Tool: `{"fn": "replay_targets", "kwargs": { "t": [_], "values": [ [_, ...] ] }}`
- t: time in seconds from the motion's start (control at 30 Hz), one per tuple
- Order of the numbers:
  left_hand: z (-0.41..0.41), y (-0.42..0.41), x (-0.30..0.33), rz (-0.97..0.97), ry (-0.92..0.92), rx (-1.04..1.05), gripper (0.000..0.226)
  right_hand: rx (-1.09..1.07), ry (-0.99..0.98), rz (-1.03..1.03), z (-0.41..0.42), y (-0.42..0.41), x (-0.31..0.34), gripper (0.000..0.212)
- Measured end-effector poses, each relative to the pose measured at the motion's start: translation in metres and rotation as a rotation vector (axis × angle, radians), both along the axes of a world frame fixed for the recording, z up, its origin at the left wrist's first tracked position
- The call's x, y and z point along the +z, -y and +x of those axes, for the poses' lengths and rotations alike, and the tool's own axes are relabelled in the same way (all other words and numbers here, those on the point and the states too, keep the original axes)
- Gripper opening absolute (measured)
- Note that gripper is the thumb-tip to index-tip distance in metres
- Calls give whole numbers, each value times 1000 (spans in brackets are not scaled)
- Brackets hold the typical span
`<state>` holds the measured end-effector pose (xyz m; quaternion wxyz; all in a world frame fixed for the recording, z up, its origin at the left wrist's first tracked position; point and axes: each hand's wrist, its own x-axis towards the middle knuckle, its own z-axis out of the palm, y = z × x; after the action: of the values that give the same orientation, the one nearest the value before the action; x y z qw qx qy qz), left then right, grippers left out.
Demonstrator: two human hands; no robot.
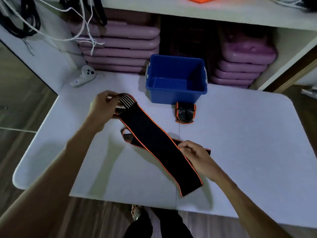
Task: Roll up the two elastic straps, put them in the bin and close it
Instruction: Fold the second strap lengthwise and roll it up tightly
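- On the white bench, near its middle: one long elastic strap, black with orange edging, is lying slantwise and is being held at two places.
- Left hand: grip is pinching the far, white-striped end of the strap, where the first turn appears to be forming.
- Right hand: grip is curling round the strap's middle, lifting it slightly off the bench; the loose tail is running on toward the near edge.
- Rolled strap: a finished roll is sitting on the bench just in front of the blue bin.
- Blue bin: is standing open; its lid is not in view.
- Step in hand, as judged: rolling the second strap. Doing it well is calling for steady tension from the right hand, edges kept aligned turn on turn, and a tight core, so the roll is not springing apart when set down.
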<state>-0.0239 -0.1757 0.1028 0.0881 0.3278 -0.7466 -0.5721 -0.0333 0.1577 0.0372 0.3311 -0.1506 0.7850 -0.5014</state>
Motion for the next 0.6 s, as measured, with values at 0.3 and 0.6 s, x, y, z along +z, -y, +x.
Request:
{"fn": "replay_targets", "kwargs": {
  "t": [0.3, 0.6],
  "values": [
    [17, -41, -96, -400, 459, -296, 16, 104, -150, 451, -1, -32, -28, 42],
    [27, -23, -101, -740, 382, -200, 16, 372, -588, 775, 8, -37, -47, 93]
  ]
}}
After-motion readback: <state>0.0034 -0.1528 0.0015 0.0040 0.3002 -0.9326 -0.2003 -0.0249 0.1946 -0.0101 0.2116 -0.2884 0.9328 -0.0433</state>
